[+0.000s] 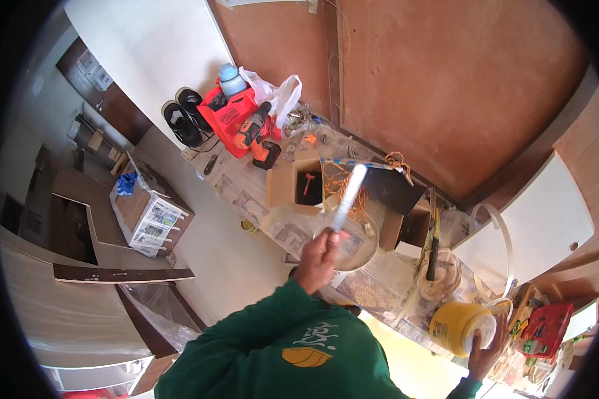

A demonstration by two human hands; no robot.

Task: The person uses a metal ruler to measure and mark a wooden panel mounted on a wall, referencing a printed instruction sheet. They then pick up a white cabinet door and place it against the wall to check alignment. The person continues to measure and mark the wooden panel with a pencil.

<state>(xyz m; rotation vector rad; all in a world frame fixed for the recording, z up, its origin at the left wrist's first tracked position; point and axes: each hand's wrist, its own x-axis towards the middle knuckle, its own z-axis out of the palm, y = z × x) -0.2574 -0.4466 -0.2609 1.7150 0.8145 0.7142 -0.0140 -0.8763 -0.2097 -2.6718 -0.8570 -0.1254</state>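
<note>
My left hand (316,261) is closed around the lower end of a long, narrow whitish tool (349,194). The tool points up and away over the workbench, and blur hides its exact kind. A small reddish bit shows beside my fingers. Near the bench's right end, my right hand (488,352) grips a yellow tub (450,327) at its white end (479,330). The tub is tilted, with that white end toward my hand; whether it is a lid or the opening, I cannot tell. A white curved strip (509,256) loops beside the tub.
On the paper-covered bench (373,276) lie a cordless drill (254,130), an open carton (306,179), orange cord (359,203) and a hammer (434,249). A white panel (532,229) leans at right, above a red basket (548,329). Shoes (183,120) stand at back left.
</note>
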